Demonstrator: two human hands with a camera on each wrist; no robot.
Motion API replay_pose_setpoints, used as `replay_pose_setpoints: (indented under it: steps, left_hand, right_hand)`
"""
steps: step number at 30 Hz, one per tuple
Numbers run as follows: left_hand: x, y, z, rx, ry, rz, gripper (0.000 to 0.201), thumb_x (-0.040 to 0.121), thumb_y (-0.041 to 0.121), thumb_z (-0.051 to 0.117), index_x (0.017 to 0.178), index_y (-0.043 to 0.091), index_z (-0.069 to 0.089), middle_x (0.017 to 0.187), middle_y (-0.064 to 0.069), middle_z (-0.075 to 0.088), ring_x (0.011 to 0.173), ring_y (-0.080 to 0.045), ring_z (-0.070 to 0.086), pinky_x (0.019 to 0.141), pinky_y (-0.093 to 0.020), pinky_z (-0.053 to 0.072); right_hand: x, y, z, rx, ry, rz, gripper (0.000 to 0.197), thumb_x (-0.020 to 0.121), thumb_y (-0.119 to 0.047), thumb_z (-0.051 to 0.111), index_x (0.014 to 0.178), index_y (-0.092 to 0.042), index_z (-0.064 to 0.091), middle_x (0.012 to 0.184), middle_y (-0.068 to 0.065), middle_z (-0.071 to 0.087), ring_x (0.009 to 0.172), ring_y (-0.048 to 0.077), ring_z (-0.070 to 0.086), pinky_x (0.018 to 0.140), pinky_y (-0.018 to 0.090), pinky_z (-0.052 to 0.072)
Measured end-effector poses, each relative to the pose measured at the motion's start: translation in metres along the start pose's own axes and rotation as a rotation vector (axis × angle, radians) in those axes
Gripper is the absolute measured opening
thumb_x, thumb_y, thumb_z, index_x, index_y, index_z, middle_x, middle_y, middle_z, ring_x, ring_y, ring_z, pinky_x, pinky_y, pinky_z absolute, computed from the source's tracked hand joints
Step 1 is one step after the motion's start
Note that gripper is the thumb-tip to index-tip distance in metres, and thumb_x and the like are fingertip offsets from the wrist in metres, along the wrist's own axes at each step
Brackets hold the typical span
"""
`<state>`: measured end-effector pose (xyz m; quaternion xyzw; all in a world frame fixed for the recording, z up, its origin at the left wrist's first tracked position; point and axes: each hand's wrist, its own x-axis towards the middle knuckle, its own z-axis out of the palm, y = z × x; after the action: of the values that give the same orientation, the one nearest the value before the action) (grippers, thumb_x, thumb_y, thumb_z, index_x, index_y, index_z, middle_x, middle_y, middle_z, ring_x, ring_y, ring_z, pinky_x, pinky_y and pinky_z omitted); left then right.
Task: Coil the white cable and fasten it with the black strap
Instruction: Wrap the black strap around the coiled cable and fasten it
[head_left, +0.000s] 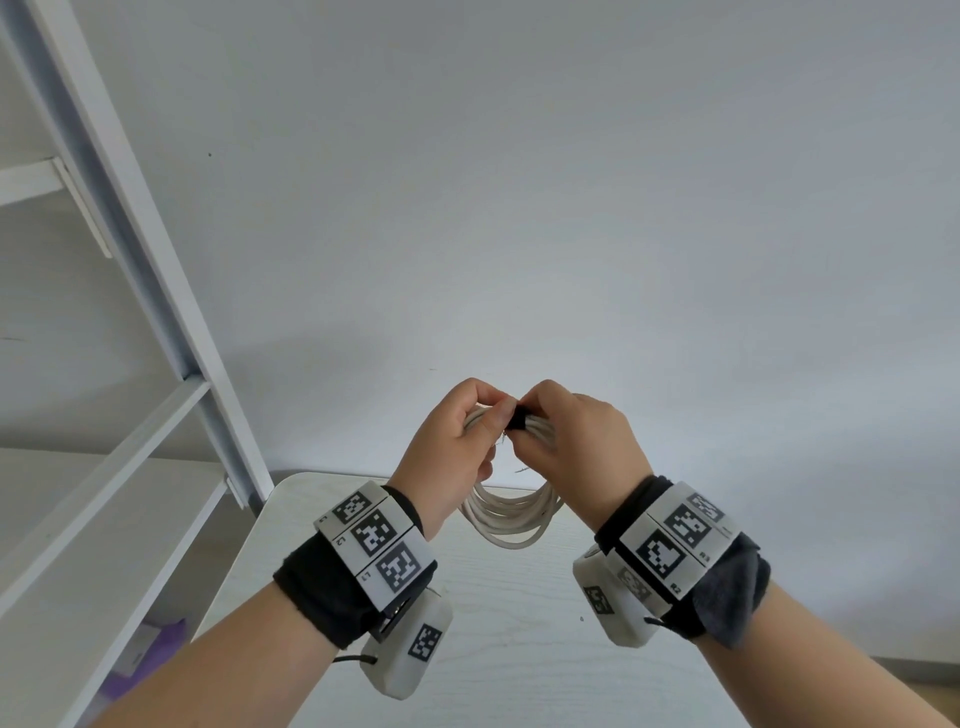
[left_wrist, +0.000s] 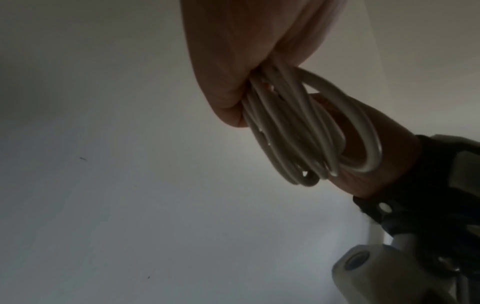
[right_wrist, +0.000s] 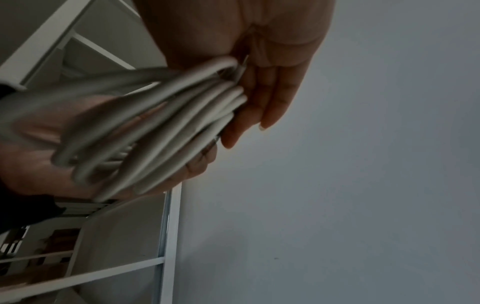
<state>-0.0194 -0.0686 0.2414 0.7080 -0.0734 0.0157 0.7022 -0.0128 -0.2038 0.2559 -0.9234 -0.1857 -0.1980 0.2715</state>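
The white cable (head_left: 511, 519) is wound into a coil of several loops and hangs in the air above the table, held at its top by both hands. My left hand (head_left: 480, 423) grips the bundled loops; the left wrist view shows that hand (left_wrist: 233, 61) with its fingers curled round the cable (left_wrist: 298, 133). The black strap (head_left: 517, 419) sits on top of the bundle between the two thumbs. My right hand (head_left: 553, 415) pinches the strap against the loops. In the right wrist view, the right hand's fingers (right_wrist: 272, 92) lie fairly straight behind the cable (right_wrist: 182, 119).
A white wood-grain table (head_left: 519, 634) lies below the hands, against a plain pale wall (head_left: 519, 208). A white shelf frame (head_left: 145, 260) with slanted posts stands to the left. Something purple (head_left: 156, 649) lies low on the shelf.
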Motion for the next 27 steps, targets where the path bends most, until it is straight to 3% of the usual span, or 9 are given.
replay_pose_setpoints:
  steps: [5, 9, 14, 19, 24, 27]
  left_hand:
    - [-0.001, -0.001, -0.003, 0.014, 0.007, -0.004, 0.016, 0.093, 0.026, 0.050, 0.089, 0.011, 0.056, 0.057, 0.005, 0.037, 0.046, -0.006, 0.034, 0.046, -0.017, 0.034]
    - [0.000, 0.002, -0.003, -0.016, -0.010, -0.008, 0.021, 0.093, 0.028, 0.050, 0.098, 0.008, 0.056, 0.060, 0.004, 0.035, 0.046, -0.006, 0.031, 0.045, -0.015, 0.033]
    - [0.000, 0.004, -0.003, -0.013, -0.012, 0.005, 0.022, 0.094, 0.028, 0.049, 0.100, 0.008, 0.057, 0.059, 0.006, 0.035, 0.045, -0.005, 0.032, 0.045, -0.014, 0.034]
    - [0.000, 0.003, -0.004, -0.025, -0.007, 0.011, 0.022, 0.093, 0.027, 0.050, 0.100, 0.007, 0.057, 0.057, 0.007, 0.035, 0.046, -0.007, 0.029, 0.044, -0.015, 0.032]
    - [0.002, -0.002, -0.005, 0.057, 0.000, 0.046, 0.016, 0.092, 0.028, 0.051, 0.097, 0.014, 0.058, 0.055, 0.008, 0.038, 0.045, -0.006, 0.034, 0.048, -0.018, 0.034]
    - [0.002, -0.008, -0.006, 0.153, 0.006, 0.087, 0.012, 0.092, 0.029, 0.051, 0.097, 0.019, 0.057, 0.050, 0.015, 0.045, 0.048, -0.007, 0.039, 0.053, -0.023, 0.038]
  right_hand:
    - [-0.002, 0.002, -0.005, 0.395, -0.137, 0.180, 0.021, 0.077, -0.022, 0.070, 0.093, -0.023, 0.057, 0.079, -0.007, 0.068, 0.072, 0.010, 0.064, 0.064, 0.017, 0.048]
    - [-0.005, 0.005, -0.006, 0.598, -0.165, 0.283, 0.029, 0.074, -0.013, 0.072, 0.089, -0.032, 0.056, 0.079, -0.001, 0.069, 0.066, 0.009, 0.062, 0.063, 0.020, 0.050]
    - [-0.005, 0.007, -0.006, 0.752, -0.206, 0.364, 0.038, 0.073, -0.009, 0.073, 0.105, -0.023, 0.058, 0.087, 0.005, 0.068, 0.073, 0.015, 0.064, 0.072, 0.028, 0.052]
    - [-0.006, 0.010, -0.008, 0.793, -0.233, 0.385, 0.037, 0.078, -0.010, 0.069, 0.111, -0.020, 0.057, 0.096, 0.003, 0.069, 0.078, 0.010, 0.066, 0.070, 0.016, 0.052]
    - [-0.005, 0.008, -0.010, 1.072, -0.260, 0.506, 0.022, 0.088, -0.016, 0.058, 0.107, -0.006, 0.064, 0.096, 0.013, 0.072, 0.075, 0.018, 0.065, 0.079, 0.031, 0.051]
    - [-0.006, 0.009, -0.008, 1.136, -0.261, 0.547, 0.024, 0.089, -0.017, 0.056, 0.104, -0.001, 0.065, 0.094, 0.013, 0.072, 0.072, 0.018, 0.063, 0.077, 0.029, 0.052]
